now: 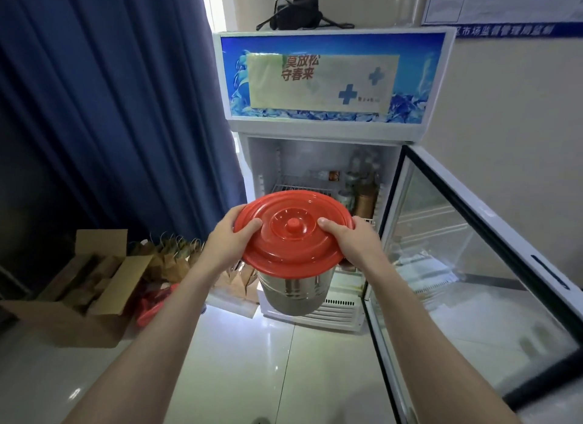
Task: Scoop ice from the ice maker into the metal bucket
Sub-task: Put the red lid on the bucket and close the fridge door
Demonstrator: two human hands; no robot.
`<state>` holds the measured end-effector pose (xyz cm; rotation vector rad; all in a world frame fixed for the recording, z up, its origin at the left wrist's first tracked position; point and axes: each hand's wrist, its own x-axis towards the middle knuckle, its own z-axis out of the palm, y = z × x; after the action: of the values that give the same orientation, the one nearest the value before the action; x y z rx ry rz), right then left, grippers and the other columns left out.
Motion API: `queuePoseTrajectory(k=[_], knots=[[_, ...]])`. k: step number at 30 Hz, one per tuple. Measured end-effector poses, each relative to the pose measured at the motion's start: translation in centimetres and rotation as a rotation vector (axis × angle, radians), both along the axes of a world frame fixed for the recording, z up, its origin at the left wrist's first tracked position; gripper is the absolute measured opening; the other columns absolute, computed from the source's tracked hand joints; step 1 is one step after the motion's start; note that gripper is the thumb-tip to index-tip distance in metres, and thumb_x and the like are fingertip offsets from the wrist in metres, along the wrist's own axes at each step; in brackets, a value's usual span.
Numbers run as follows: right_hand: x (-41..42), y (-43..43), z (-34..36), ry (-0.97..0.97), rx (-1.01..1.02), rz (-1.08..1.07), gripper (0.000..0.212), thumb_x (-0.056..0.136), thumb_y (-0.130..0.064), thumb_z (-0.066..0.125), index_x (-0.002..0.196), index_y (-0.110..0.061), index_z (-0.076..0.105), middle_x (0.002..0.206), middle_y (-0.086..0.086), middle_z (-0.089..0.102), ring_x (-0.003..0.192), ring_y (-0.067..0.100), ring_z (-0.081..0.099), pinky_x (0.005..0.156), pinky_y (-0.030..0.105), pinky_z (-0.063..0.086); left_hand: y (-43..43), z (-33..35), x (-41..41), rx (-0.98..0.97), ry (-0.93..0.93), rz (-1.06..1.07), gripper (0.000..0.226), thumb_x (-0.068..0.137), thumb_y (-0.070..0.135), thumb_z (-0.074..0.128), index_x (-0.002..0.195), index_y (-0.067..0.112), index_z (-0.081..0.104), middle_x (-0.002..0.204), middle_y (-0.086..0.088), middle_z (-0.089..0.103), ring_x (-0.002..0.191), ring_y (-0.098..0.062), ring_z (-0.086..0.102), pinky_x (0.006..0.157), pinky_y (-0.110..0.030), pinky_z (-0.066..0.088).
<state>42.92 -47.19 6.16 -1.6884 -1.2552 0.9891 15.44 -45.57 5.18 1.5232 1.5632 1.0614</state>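
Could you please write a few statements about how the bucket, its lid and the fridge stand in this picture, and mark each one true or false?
1. The round red plastic lid sits on top of the shiny metal bucket. True.
2. Only one hand holds the bucket. False: the left hand and the right hand both grip the lid's rim, one on each side.
3. The glass door of the white display fridge is open. True.
4. The bucket stands on the white tiled floor. False: it is held up in the air in front of the fridge.
5. The open brown cardboard box stands on top of the fridge. False: it is on the floor, by the blue curtain.
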Motion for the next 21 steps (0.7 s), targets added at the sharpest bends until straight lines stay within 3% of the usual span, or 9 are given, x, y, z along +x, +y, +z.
queuePoseTrajectory(k=[8,11,16,21], knots=[[-2.1,11.5,-4.6,0.035,-0.038,-0.123,0.063,0.069,-0.081,0.076,0.114,-0.038,0.064,0.106,-0.007,0.075,0.093,0.019,0.076,0.085,0.048,0.066,14.2,-4.8,-1.4,-0.030,0.037,-0.082,0.045,0.092,0.065,0.067,0.135,0.051,0.059,0.118,0.024,0.073,0.113,-0.006,0.070,0.107,-0.042,0.055],[-2.3,15.6,-6.4,0.035,-0.064,-0.174,0.079,0.063,-0.088,0.074,0.122,-0.037,0.066,0.111,-0.008,0.075,0.098,0.021,0.076,0.089,0.050,0.064,19.5,-6.5,-1.3,-0.052,0.041,-0.122,0.048,0.090,0.068,0.067,0.135,0.054,0.058,0.120,0.024,0.073,0.115,-0.008,0.069,0.108,-0.043,0.054],[-1.7,21.2,-7.5,0.032,-0.058,-0.222,0.070,0.077,-0.070,0.081,0.131,-0.028,0.067,0.115,-0.009,0.072,0.109,0.020,0.071,0.101,0.046,0.058,25.8,-8.7,-0.3,-0.053,0.047,-0.148,0.040,0.096,0.062,0.065,0.134,0.055,0.057,0.120,0.030,0.070,0.118,-0.009,0.067,0.111,-0.043,0.050],[0.3,27.7,-7.4,0.039,-0.083,-0.221,0.071,0.077,-0.069,0.083,0.131,-0.024,0.069,0.113,-0.007,0.073,0.103,0.018,0.071,0.098,0.039,0.058,32.6,-9.4,1.8,-0.081,0.012,-0.150,0.035,0.099,0.055,0.067,0.133,0.052,0.059,0.116,0.031,0.070,0.113,0.001,0.066,0.110,-0.038,0.051]])
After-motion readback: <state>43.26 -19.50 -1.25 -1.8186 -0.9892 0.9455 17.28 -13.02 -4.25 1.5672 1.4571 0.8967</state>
